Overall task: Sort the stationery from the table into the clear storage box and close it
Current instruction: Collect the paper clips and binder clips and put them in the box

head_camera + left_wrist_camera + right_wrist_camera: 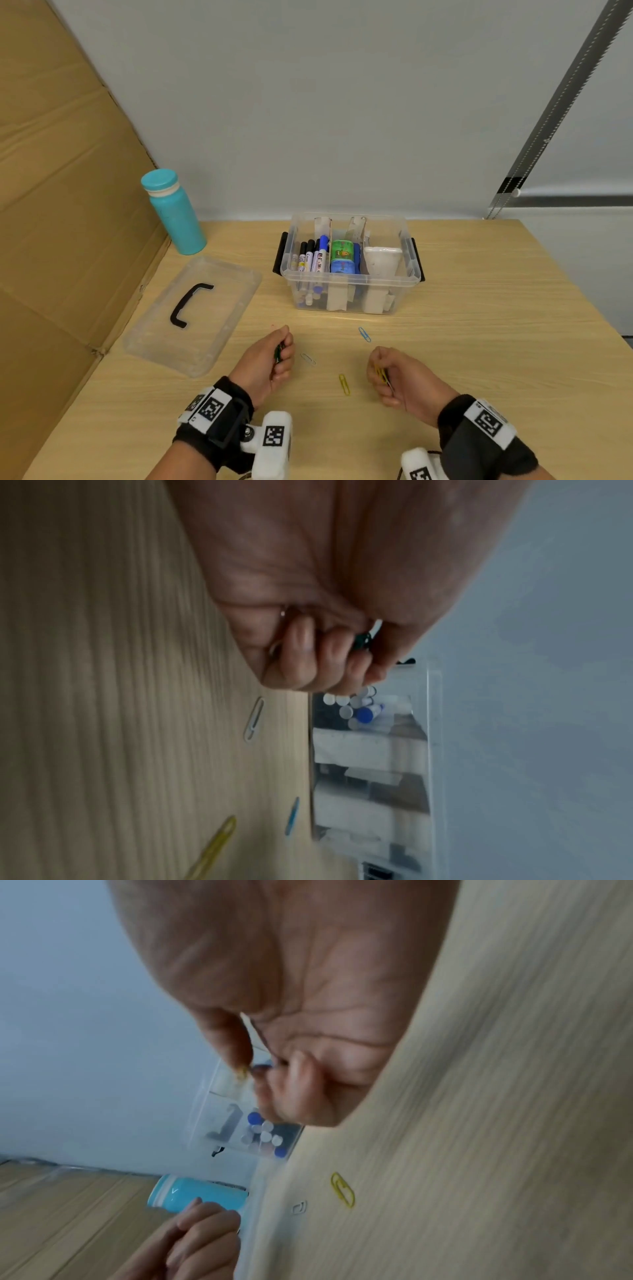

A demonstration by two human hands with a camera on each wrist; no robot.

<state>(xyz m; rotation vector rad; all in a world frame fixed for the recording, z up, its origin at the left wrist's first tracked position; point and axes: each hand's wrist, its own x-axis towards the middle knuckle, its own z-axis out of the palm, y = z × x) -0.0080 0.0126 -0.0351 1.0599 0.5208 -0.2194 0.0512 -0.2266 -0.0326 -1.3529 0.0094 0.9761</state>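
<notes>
The clear storage box (349, 279) stands open at mid-table, holding markers, a green and blue item and white items. Its clear lid (191, 317) with a black handle lies flat to the left. My left hand (274, 356) is curled round green paper clips (361, 641). My right hand (388, 375) grips yellow paper clips (382, 375) in its curled fingers. Three loose clips lie on the table between and beyond the hands: a blue paper clip (364, 334), a silver paper clip (308, 358) and a yellow paper clip (344, 384).
A teal bottle (174, 212) stands at the back left beside a cardboard panel (51, 205) that walls the left side. The wooden table (479, 342) ends at a grey wall behind, and its right edge drops off.
</notes>
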